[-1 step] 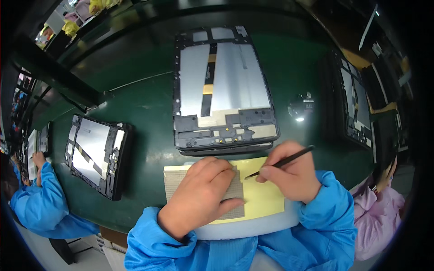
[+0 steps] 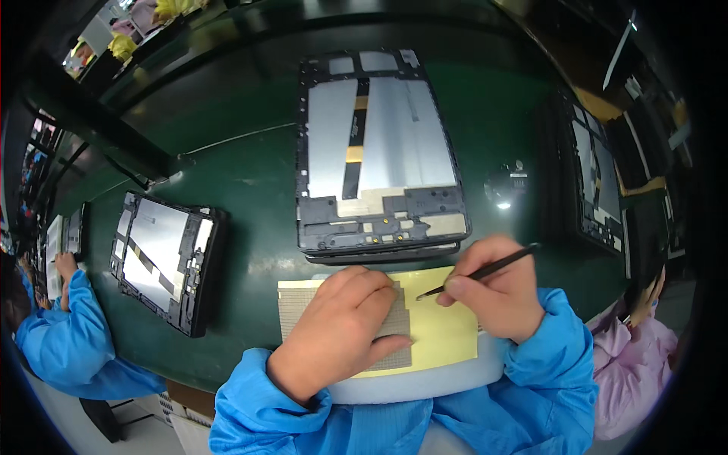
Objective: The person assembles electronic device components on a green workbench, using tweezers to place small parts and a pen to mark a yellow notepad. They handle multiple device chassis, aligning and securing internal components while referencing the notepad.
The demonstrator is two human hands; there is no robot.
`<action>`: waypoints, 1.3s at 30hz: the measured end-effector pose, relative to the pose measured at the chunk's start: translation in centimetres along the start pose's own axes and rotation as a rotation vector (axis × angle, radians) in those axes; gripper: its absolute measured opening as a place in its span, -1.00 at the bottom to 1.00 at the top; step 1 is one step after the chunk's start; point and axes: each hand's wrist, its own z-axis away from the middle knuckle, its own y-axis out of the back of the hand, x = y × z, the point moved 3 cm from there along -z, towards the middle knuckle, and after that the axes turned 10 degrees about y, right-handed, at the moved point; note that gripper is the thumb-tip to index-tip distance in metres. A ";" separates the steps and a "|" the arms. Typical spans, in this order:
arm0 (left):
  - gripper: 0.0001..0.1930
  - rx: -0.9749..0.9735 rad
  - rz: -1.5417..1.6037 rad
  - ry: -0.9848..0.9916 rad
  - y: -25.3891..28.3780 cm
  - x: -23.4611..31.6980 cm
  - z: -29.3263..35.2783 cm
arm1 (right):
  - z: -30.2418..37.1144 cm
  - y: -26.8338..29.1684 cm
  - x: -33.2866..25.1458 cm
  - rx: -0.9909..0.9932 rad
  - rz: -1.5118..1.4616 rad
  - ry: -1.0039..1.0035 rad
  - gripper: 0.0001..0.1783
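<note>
Head view, left hand: the left hand [image 2: 341,334] lies flat, fingers spread and holding nothing, pressing a grey gridded sheet [image 2: 394,322] onto a yellow backing sheet [image 2: 444,334].
Head view, right hand: the right hand [image 2: 497,296] pinches a thin black tool [image 2: 481,271], fingers closed narrowly around its shaft.
Key relation: the tool's tip rests just right of the gridded sheet's upper right corner; its long axis slants up and to the right; the right hand is nearer.
Support: both sheets sit on a white pad [image 2: 425,383] at the green bench [image 2: 250,189] edge.
Beyond: an opened tablet [image 2: 379,152] lies just behind the sheets, its long axis running away from the person.
Left: a second opened tablet [image 2: 163,258] lies well apart.
Containers: none in view.
</note>
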 end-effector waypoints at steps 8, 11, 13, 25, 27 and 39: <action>-0.68 0.599 -0.242 -0.127 2.3 0.4 0.7 | -6.6 -3.5 -4.2 -0.097 0.104 0.166 -0.83; -0.54 0.634 -0.283 -0.018 2.2 -0.5 0.4 | -7.1 -3.7 -3.6 -0.130 0.182 0.172 -0.85; -0.44 0.606 -0.271 0.010 1.9 -1.0 0.4 | -7.1 -4.0 -3.7 -0.135 0.215 0.157 -0.85; -0.39 0.558 -0.379 0.049 1.3 -0.8 0.3 | -6.5 -4.3 -3.9 -0.151 0.311 0.376 -0.82; -0.37 0.549 -0.391 0.044 1.1 -0.8 0.2 | -4.8 -3.7 -3.8 -0.093 0.209 0.400 -0.81; -0.20 0.456 -0.493 0.089 0.1 -0.6 0.6 | 1.0 -0.5 1.5 -0.123 0.167 -0.153 -0.79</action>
